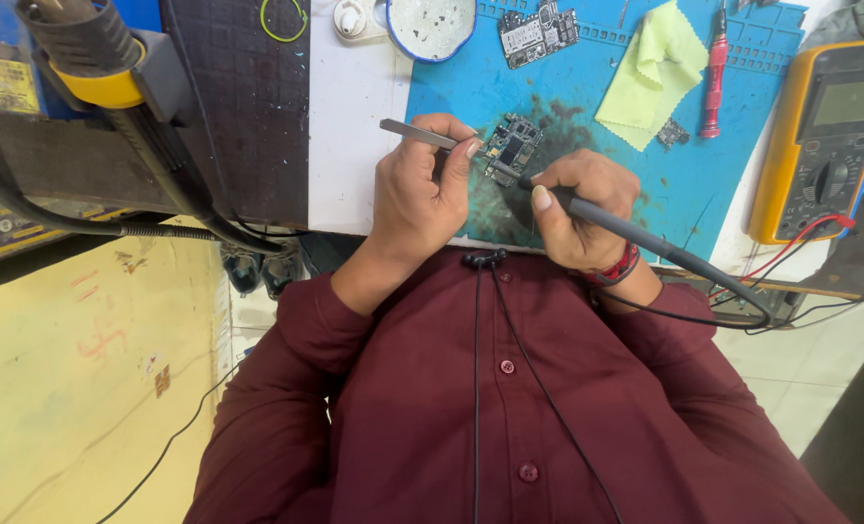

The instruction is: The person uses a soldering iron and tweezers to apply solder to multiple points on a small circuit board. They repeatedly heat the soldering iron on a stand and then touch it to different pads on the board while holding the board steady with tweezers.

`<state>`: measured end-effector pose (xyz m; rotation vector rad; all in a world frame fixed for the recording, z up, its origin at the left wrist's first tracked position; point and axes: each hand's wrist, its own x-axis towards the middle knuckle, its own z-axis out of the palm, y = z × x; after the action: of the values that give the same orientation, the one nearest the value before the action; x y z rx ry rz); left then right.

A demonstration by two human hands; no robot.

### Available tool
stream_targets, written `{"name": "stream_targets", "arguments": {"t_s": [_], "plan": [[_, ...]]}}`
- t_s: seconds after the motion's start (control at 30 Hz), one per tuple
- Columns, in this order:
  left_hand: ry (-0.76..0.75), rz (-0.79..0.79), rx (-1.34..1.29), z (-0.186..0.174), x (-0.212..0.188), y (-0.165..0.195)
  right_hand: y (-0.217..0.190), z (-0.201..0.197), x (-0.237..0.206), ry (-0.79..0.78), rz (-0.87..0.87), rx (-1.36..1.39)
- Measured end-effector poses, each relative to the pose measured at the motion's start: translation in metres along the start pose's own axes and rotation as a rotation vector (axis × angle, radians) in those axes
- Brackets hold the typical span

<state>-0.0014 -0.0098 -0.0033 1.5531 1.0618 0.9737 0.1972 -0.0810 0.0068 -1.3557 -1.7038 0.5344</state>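
- The left hand (420,189) is curled up tight around thin metal tweezers (422,136). The thumb and fingers pinch them, so this hand is closed on the tool.
- The tips of the tweezers point at a small dark circuit board (512,144). It looks like they touch its edge, but the spot is too small to be sure.
- The right hand (579,209) is also closed. It grips a dark pen-shaped soldering tool (614,225) the way you hold a pencil, with the thumb on top.
- The tip of that tool rests at the near edge of the circuit board, just beside the tweezers' tips.
- The two hands are close together, with the board between and just above them.
- The circuit board lies on a blue work mat (733,146), on a dirty dark patch near the mat's front edge.
- A black cord (733,291) runs from the soldering tool off to the right.
- Farther back on the mat lie a second circuit board (537,32), a yellow-green cloth (653,73) and a red screwdriver (715,70).
- A yellow meter (822,141) sits at the right side.
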Motion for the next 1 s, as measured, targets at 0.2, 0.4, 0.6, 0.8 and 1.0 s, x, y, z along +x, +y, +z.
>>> {"name": "stream_targets", "arguments": {"t_s": [0.2, 0.4, 0.6, 0.8, 1.0], "plan": [[0.002, 0.016, 0.003, -0.0004, -0.0008, 0.0002, -0.0023, -0.0006, 0.001, 0.003, 0.004, -0.012], [-0.002, 0.002, -0.004, 0.0004, -0.0007, -0.0002, -0.0026, -0.0007, 0.0014, 0.007, 0.007, -0.02], [0.0, -0.009, 0.013, 0.0005, -0.0014, -0.0006, -0.0011, 0.0001, 0.0013, 0.006, -0.017, 0.005], [-0.002, -0.01, 0.0, 0.0003, -0.0019, -0.001, -0.0016, -0.0006, 0.0012, -0.002, -0.008, -0.001], [-0.004, -0.012, -0.004, 0.0003, -0.0021, -0.0011, -0.0025, -0.0011, 0.0015, -0.003, -0.001, -0.012]]}}
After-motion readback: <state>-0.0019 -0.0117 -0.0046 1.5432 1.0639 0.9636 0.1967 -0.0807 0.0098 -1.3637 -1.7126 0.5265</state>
